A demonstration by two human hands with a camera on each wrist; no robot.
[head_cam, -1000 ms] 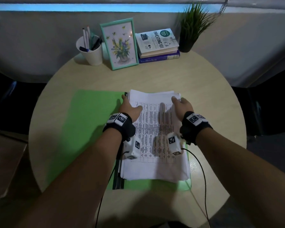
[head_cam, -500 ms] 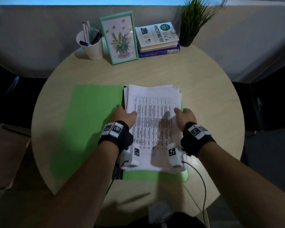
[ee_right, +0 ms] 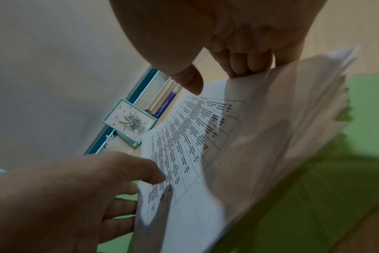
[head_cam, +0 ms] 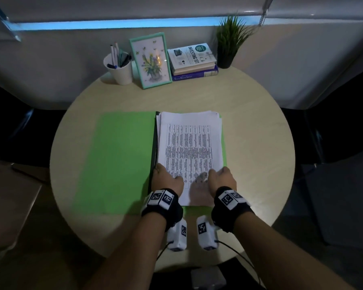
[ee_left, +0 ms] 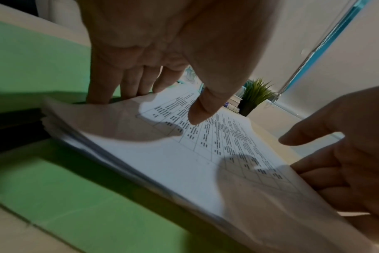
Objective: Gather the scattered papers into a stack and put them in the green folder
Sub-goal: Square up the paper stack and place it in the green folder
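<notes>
The green folder (head_cam: pixel 122 160) lies open on the round table (head_cam: pixel 254 143). A stack of white printed papers (head_cam: pixel 190 143) rests on its right half, beside the dark spine. My left hand (head_cam: pixel 167 177) is at the stack's left edge near its front end, my right hand (head_cam: pixel 220 176) at the right edge. In the left wrist view the left hand's fingers (ee_left: pixel 102 85) stand straight against the paper stack (ee_left: pixel 184 162), thumb hovering above the top sheet. In the right wrist view the right hand's fingers (ee_right: pixel 244 63) touch the stack's (ee_right: pixel 227 154) side edge, its thumb raised.
At the table's far edge stand a white cup of pens (head_cam: pixel 121 70), a teal picture frame (head_cam: pixel 150 60), a pile of books (head_cam: pixel 192 59) and a small potted plant (head_cam: pixel 228 42). Wrist-camera cables hang over the near edge. Dark floor surrounds the table.
Both hands have slid back along the stack's side edges, from its far end to its near end. The stack looks more squared on the folder's right half.
</notes>
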